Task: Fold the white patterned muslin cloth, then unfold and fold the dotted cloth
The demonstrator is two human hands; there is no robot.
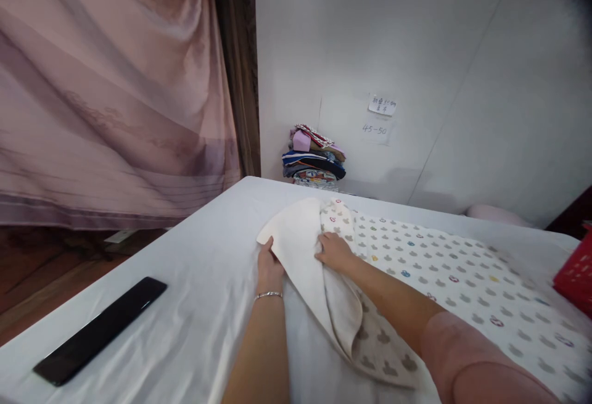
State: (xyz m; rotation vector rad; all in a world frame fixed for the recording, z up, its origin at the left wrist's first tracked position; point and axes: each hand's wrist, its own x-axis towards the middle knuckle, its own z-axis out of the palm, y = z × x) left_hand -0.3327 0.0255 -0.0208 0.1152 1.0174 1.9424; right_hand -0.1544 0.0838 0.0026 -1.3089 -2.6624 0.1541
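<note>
A white cloth printed with small grey and coloured bunny heads (444, 268) lies spread over the table. Its left end is lifted and folded back, so the plain cream underside (298, 231) shows. My left hand (269, 268), with a bracelet at the wrist, pinches the left edge of that lifted part. Farther right, my right hand (335, 251) has its fingers closed on the cloth near the fold. Between my forearms a loose flap hangs in a curl, and its printed corner lies toward me.
A long black flat object (99, 330) rests at the table's left. Folded clothes (314, 157) are stacked beyond the far edge, by the white wall with paper notes (382, 106). A pink curtain (115, 83) hangs at left. Something red (576, 277) stands at the right edge.
</note>
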